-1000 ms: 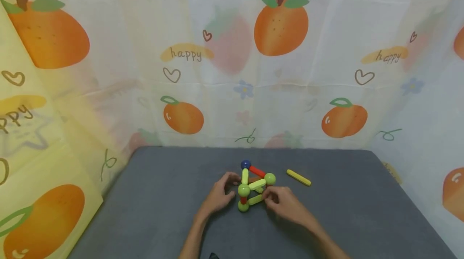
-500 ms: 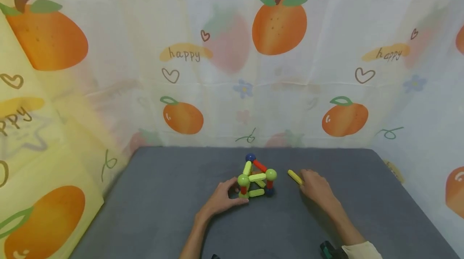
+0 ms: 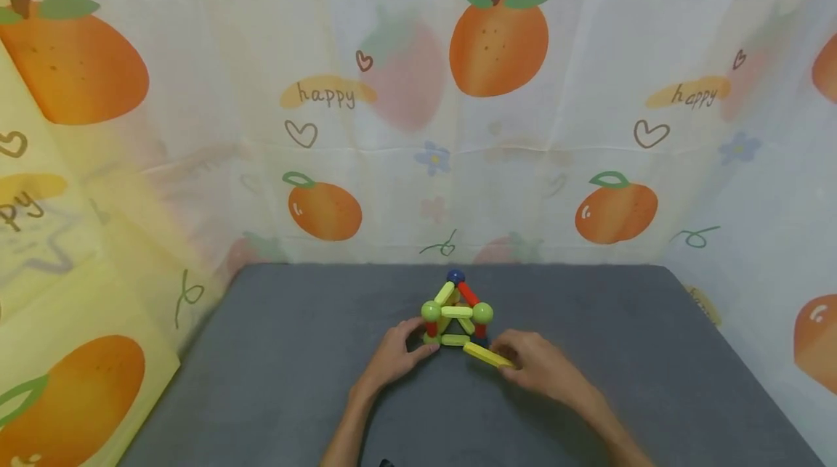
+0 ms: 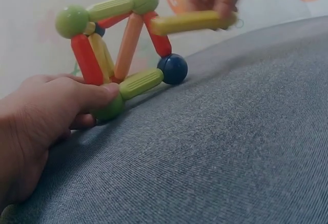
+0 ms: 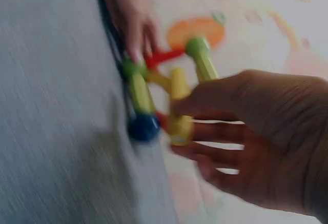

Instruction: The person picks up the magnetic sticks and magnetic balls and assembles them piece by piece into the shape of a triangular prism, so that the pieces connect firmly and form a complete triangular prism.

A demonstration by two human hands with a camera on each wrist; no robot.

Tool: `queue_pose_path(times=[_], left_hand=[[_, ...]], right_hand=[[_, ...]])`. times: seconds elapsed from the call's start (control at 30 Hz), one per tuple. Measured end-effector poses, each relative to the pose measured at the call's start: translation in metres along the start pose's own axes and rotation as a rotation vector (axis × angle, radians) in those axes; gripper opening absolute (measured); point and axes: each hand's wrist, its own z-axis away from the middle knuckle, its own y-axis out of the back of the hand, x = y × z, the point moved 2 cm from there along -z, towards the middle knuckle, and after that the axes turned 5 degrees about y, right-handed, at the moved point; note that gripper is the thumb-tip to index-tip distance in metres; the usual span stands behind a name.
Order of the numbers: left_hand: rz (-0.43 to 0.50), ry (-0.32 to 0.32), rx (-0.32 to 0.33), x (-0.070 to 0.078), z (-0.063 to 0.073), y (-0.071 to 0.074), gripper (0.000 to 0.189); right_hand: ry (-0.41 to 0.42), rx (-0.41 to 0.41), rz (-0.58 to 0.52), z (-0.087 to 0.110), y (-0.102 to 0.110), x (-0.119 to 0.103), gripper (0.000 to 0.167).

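A frame of magnetic building rods and balls (image 3: 456,312) stands upright on the table, with green balls at its upper front corners and a blue ball (image 3: 455,277) at the back top. My left hand (image 3: 395,354) holds the frame's lower left green ball (image 4: 108,110) between thumb and fingers. At the lower right corner sits a dark blue ball (image 4: 173,69). My right hand (image 3: 543,365) pinches a loose yellow rod (image 3: 485,355) between thumb and fingers, in front of that corner. The right wrist view is blurred; the yellow rod (image 5: 179,106) overlaps part of the frame there.
The grey cloth-covered table (image 3: 294,380) spreads around both hands. Behind it hangs a pale curtain (image 3: 392,184) printed with oranges and hearts. A yellowish side panel (image 3: 72,307) borders the left.
My right hand left the frame, took the yellow rod from the table on the right, and brought it left towards the frame. The frame turned and moved back slightly; my left hand closed round its lower ball.
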Motion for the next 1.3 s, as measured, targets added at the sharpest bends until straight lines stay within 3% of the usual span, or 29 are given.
queue_pose_path(times=[0.13, 0.23, 0.37, 0.5, 0.87, 1.1, 1.2, 1.3], left_hand=[[0.007, -0.019, 0.006, -0.001, 0.0, 0.0, 0.039], [0.015, -0.029, -0.008, -0.001, 0.0, -0.001, 0.038], [0.016, -0.037, -0.016, -0.001, 0.001, -0.002, 0.04], [0.009, -0.046, -0.023, -0.001, 0.0, -0.003, 0.042], [-0.011, -0.05, -0.036, -0.001, -0.002, -0.001, 0.042], [-0.033, -0.101, -0.004, -0.001, -0.002, 0.002, 0.045], [-0.031, -0.112, -0.012, -0.002, -0.001, 0.002, 0.045], [-0.007, -0.087, -0.024, -0.003, 0.0, 0.002, 0.046]], right_hand=[[0.071, 0.231, 0.265, -0.012, -0.021, -0.021, 0.025], [0.107, 0.357, 0.413, -0.019, -0.033, -0.03, 0.028], [0.124, 0.457, 0.474, -0.023, -0.04, -0.036, 0.027], [0.088, 0.538, 0.433, -0.02, -0.043, -0.035, 0.028], [0.066, 0.639, 0.328, -0.015, -0.049, -0.039, 0.031], [0.012, 0.617, 0.269, -0.022, -0.055, -0.038, 0.029], [0.048, 0.617, 0.315, -0.025, -0.06, -0.037, 0.03], [0.12, 0.623, 0.462, -0.029, -0.065, -0.035, 0.031]])
